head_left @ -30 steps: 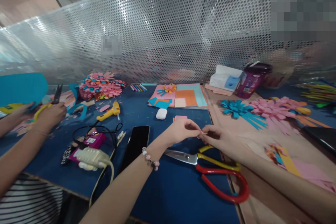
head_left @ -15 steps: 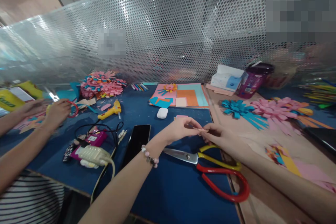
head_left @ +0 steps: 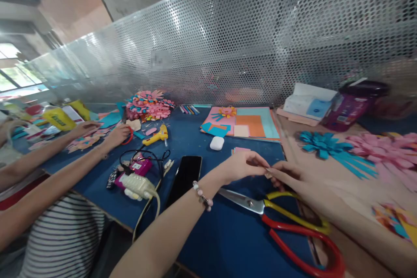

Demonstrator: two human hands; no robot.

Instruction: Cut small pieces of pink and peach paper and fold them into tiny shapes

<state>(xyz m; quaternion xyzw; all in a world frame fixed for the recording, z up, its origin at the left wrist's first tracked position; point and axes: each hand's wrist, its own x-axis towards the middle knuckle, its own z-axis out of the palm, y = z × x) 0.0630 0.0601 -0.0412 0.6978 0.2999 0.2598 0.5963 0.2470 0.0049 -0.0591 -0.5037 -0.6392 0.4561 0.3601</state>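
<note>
The left hand (head_left: 243, 167) and right hand (head_left: 291, 178) meet at the fingertips, each drawn into a narrow pinch on a small pale scrap (head_left: 269, 175). The scrap sits right between the two sets of fingers, above the table (head_left: 208, 247), and is so covered that its full shape cannot be told.

Just below the fingers, toward the body, lie the scissors (head_left: 241, 200), blades pointing left, the yellow and red handles reaching under the right wrist. A bracelet (head_left: 202, 196) circles the left wrist. Left of the fingers, beside the left forearm, is a phone (head_left: 188, 176); farther left are a plug (head_left: 138, 185) and, beyond it, a glue gun (head_left: 154, 137).

Ahead of the fingers and a little left is a white case (head_left: 216, 143). Straight ahead, well apart, paper sheets (head_left: 273, 125) lie in a stack with an orange flower (head_left: 228, 112) on top. Ahead and right of the fingers are a blue flower (head_left: 321, 143), a pink flower (head_left: 384, 147) beside it, tissues (head_left: 309, 100) and a purple cup (head_left: 345, 106).

Far left of the fingers, a co-worker's hand (head_left: 116, 136) rests by a red handle (head_left: 129, 137).
</note>
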